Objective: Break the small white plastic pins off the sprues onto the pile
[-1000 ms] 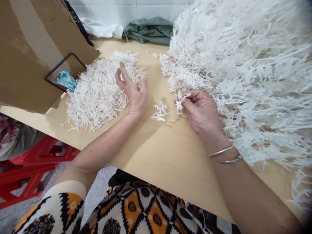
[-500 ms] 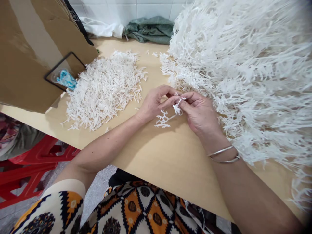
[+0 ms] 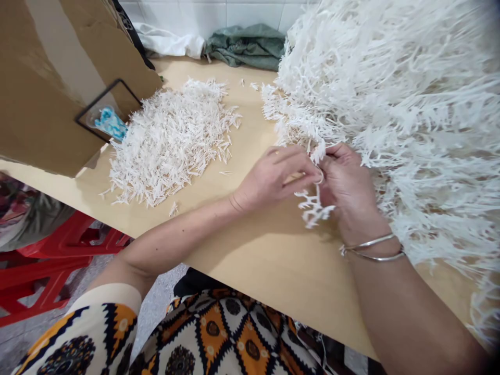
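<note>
A branched white plastic sprig (image 3: 313, 208) hangs between my two hands, above the table. My left hand (image 3: 283, 174) is closed in a pinch, thumb and forefinger on the sprig's thin stem. Just to the right, my right hand (image 3: 346, 177) is closed round another part of the white sprig, its fingertips partly hidden behind the hand. Close behind them lies the near edge of a large heap of white branched sprigs (image 3: 410, 125). On the left is a lower pile of small cut-off white pieces (image 3: 172, 138).
A cardboard box (image 3: 50, 88) stands at the left, with a black wire frame and a blue-and-white item (image 3: 110, 124) against it. Dark green cloth (image 3: 246, 46) and white cloth (image 3: 170, 40) lie along the tiled wall. Red stools (image 3: 58, 260) are below the table's left edge.
Both hands have moved right, towards the large heap, with the sprig between them. The left pile has stayed as it was.
</note>
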